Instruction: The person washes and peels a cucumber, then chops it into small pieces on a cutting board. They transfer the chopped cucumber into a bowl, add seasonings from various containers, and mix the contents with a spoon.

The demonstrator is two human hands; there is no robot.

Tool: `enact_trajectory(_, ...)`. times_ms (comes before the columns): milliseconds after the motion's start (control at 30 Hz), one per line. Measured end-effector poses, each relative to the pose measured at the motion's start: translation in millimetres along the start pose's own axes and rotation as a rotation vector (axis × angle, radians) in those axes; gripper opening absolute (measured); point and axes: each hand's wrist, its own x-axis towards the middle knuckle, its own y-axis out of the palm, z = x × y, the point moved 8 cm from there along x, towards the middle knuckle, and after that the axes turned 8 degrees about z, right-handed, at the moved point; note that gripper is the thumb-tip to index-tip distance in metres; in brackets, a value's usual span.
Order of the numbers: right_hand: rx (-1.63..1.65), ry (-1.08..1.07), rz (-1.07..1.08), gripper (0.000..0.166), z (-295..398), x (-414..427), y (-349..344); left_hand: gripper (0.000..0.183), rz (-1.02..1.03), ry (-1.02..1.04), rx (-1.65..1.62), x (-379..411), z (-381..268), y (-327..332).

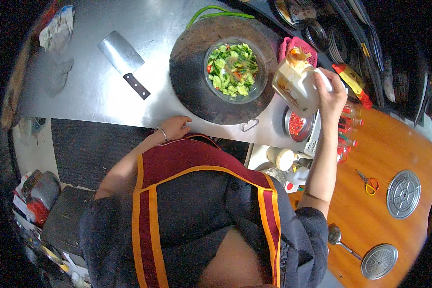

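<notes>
My right hand (pixel 331 93) grips the handle of a translucent white plastic jug (pixel 291 84). Brown sauce residue stains the tilted jug's mouth and inside. To the jug's left, a clear bowl (pixel 263 73) stands on a round, dark chopping block (pixel 187 82). It holds chopped cucumber (pixel 219 72) with bits of red and some brownish seasoning in the middle. At the front edge of the steel counter rests my left hand (pixel 175 126), empty, its fingers loosely bent. A cleaver (pixel 122 55) with a dark riveted handle lies on the counter left of the block.
Long green peppers (pixel 226 15) lie behind the block. A pink basket (pixel 284 48) and a metal bowl of chopped red pepper (pixel 296 124) stand right. Scissors (pixel 368 183), a ladle (pixel 334 235) and perforated metal discs (pixel 404 194) lie on the wooden surface. A cloth (pixel 57 30) lies far left.
</notes>
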Motion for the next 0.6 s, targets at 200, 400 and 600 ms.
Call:
enact_trajectory(200,0.656,0.244,-0.385,0.022,-88,-42,22,0.051,-0.161,-0.047,-0.417,20,-14,-23)
enact_trajectory(400,0.372,0.445,-0.733,0.028,-132,-134,-1,0.053,-0.302,-0.086,-0.998,94,-41,-42)
enact_trajectory(600,0.628,0.522,-1.076,0.026,-171,-253,-91,0.036,-0.22,-0.071,-1.292,125,-30,-41)
